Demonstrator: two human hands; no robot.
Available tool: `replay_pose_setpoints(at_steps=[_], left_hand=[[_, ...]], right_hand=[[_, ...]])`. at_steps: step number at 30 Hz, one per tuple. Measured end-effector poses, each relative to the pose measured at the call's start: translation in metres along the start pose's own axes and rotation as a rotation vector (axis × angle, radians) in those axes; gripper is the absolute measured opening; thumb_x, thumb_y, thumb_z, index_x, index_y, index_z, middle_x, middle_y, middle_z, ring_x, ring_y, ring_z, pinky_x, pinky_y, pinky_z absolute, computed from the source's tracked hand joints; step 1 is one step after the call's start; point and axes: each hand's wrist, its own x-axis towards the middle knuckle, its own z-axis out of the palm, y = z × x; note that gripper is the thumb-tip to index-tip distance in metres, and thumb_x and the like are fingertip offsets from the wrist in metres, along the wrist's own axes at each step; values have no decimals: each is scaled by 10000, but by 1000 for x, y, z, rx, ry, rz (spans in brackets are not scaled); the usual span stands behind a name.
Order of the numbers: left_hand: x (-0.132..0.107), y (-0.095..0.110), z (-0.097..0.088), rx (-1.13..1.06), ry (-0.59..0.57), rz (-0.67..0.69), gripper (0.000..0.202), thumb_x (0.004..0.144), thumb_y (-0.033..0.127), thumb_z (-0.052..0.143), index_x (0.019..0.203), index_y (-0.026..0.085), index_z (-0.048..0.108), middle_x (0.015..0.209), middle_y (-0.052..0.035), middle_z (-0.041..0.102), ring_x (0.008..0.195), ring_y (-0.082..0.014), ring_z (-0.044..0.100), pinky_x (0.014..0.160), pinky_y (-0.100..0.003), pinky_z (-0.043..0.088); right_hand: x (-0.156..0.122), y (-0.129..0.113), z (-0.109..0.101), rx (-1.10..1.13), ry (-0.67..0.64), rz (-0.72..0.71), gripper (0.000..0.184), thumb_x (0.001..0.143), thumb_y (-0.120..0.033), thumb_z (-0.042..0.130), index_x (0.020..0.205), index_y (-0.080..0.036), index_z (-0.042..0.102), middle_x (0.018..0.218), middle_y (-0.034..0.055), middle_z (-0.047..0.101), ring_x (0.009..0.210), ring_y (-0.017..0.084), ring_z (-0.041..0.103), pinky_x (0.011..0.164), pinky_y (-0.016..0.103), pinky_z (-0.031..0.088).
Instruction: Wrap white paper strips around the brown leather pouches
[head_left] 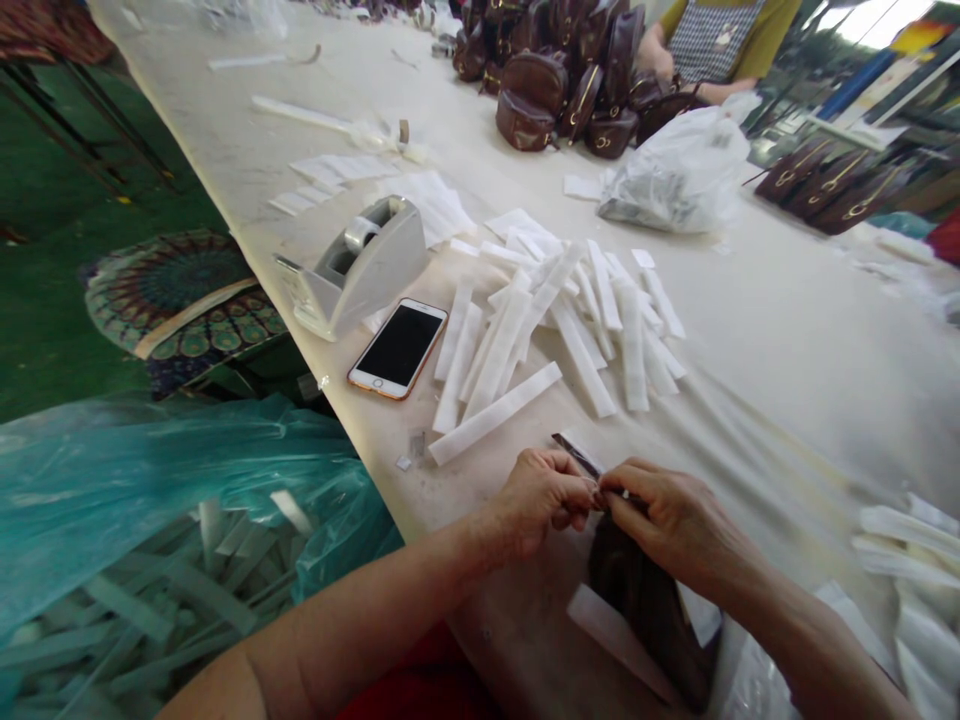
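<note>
My left hand (pixel 544 498) and my right hand (pixel 671 520) meet above the table's near edge, both with fingers pinched together. Below my right hand hangs a dark brown leather-like item (pixel 634 600), perhaps a bag; its full shape is hidden. A thin dark strip (pixel 576 455) sticks out beyond the fingertips. Whatever small part my left fingertips pinch is too small to make out. White strips (pixel 619 640) lie beside the brown item. Just ahead of my hands, a heap of white flat strips (pixel 525 320) covers the tabletop.
Left of the heap are a phone (pixel 399 347) and a grey tape dispenser (pixel 367 260). Brown small backpacks (pixel 532 100) and a plastic bag (pixel 679 170) stand farther back, near a person in a checked apron (pixel 709 40). A teal plastic sack (pixel 187 440) holds strips at lower left.
</note>
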Motion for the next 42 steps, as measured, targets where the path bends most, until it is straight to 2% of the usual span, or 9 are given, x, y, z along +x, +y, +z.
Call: replay_pose_setpoints(at_steps=[4,9,13,19,23,28,33,38,42], left_hand=[[1,4,-3,-135,-38,-79,145,434,176,591,547,137,508,626,-45,644,378,-57,437,366,-181,152],[3,5,-6,-235,-37,-104,161,455,161,589,571,148,479,634,-28,651,379,-52,424,373,-183,163],[2,4,-6,-260,-39,-65,188,466,158,622,594,145,485,623,-28,649,391,-57,419,399,-184,194],[-1,4,-3,-238,-59,72,194,469,135,649,619,131,526,578,-19,626,471,-61,464,460,-177,253],[-2,6,-1,-250,-98,120,247,476,139,691,686,113,564,619,-31,644,572,-101,566,571,-195,356],[-1,7,3,-327,-161,123,305,511,161,722,776,99,586,615,-24,636,605,-131,602,647,-240,411],[-1,5,6,-325,-207,101,369,525,214,722,850,90,599,775,-101,703,590,-140,625,636,-249,440],[-2,4,9,-287,-175,166,335,554,177,695,861,85,596,826,-116,707,553,-121,623,614,-237,455],[0,2,10,-190,-137,217,324,542,123,668,857,91,600,827,-94,704,514,-107,615,572,-223,457]], right_hand=[[-9,0,-5,90,30,17,257,854,-256,412,836,-225,666,874,41,672,744,151,633,677,268,466],[-37,7,-1,148,216,37,246,857,-369,482,944,-234,668,1063,81,641,922,196,635,799,305,517],[-62,16,14,69,386,169,320,815,-448,542,1050,-257,645,1197,81,579,1038,234,602,859,349,522],[-83,19,30,124,494,359,464,780,-566,544,1124,-259,591,1157,76,586,1034,252,595,878,389,509],[-86,17,28,179,454,423,504,739,-573,574,1138,-265,585,1141,62,624,1017,264,615,860,408,511],[-88,20,26,396,404,491,567,680,-566,635,1126,-218,601,1085,76,677,948,265,657,810,379,545],[-87,24,20,533,319,474,577,659,-542,679,1130,-215,620,970,65,716,840,259,678,742,365,554],[-78,12,10,698,243,476,513,630,-515,672,1015,-175,667,881,74,730,783,252,678,690,340,545],[-75,2,5,693,307,478,433,625,-509,672,899,-174,687,786,58,727,691,225,665,638,312,536]])
